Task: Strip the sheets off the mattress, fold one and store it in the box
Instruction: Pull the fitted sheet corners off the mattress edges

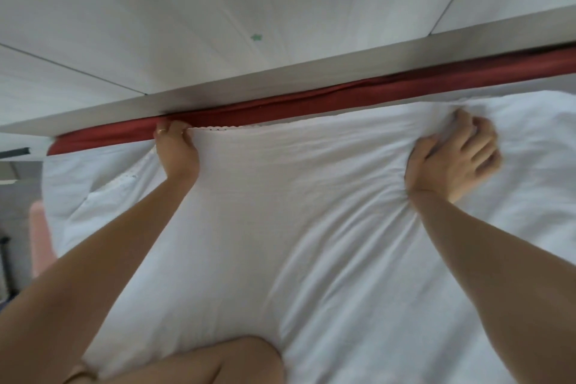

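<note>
A white sheet [280, 196] covers the mattress and fills most of the view. Along its far edge runs a dark red strip of fabric [343, 100], tucked against the grey headboard ledge [280, 78]. My left hand [176, 150] grips the sheet's scalloped far edge right beside the red strip. Farther right, my right hand [452, 162] has its fingers curled into a bunched fold of the sheet, and creases radiate from it. My knee [202, 362] rests on the sheet at the bottom. No box is in view.
White wall panels [218, 9] rise behind the headboard ledge. At the left edge, beside the mattress, stands something pink [39, 237] with dark furniture parts behind it. The sheet spreads on to the right and toward me.
</note>
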### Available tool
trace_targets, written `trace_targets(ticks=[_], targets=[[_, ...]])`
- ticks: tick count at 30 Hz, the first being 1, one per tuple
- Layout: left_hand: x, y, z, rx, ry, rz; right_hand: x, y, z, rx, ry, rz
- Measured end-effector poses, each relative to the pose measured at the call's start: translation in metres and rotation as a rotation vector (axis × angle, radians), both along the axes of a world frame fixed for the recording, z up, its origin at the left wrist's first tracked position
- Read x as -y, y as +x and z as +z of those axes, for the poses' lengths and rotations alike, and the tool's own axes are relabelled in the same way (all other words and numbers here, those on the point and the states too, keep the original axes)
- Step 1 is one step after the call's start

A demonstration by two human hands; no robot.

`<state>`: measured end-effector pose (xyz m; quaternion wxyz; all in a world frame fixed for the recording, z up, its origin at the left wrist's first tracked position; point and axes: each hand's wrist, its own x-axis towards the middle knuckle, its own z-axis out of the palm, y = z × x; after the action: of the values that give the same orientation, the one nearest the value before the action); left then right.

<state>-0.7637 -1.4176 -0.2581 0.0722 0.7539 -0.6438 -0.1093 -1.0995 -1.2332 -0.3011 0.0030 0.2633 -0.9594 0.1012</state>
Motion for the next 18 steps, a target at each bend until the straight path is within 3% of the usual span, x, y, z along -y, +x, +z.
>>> trace_targets(ticks=[9, 13, 18], targets=[[-0.034, -0.035, -0.011, 0.02, -0.11, 0.206, -0.002, -0.004, -0.006, 0.01, -0.004, 0.003], [-0.115, -0.08, -0.022, -0.042, 0.031, -0.089, -0.002, -0.005, -0.005, -0.01, -0.025, -0.005], [-0.128, -0.094, -0.046, 0.123, 0.135, -0.102, -0.002, -0.005, -0.005, 0.009, -0.028, 0.023]])
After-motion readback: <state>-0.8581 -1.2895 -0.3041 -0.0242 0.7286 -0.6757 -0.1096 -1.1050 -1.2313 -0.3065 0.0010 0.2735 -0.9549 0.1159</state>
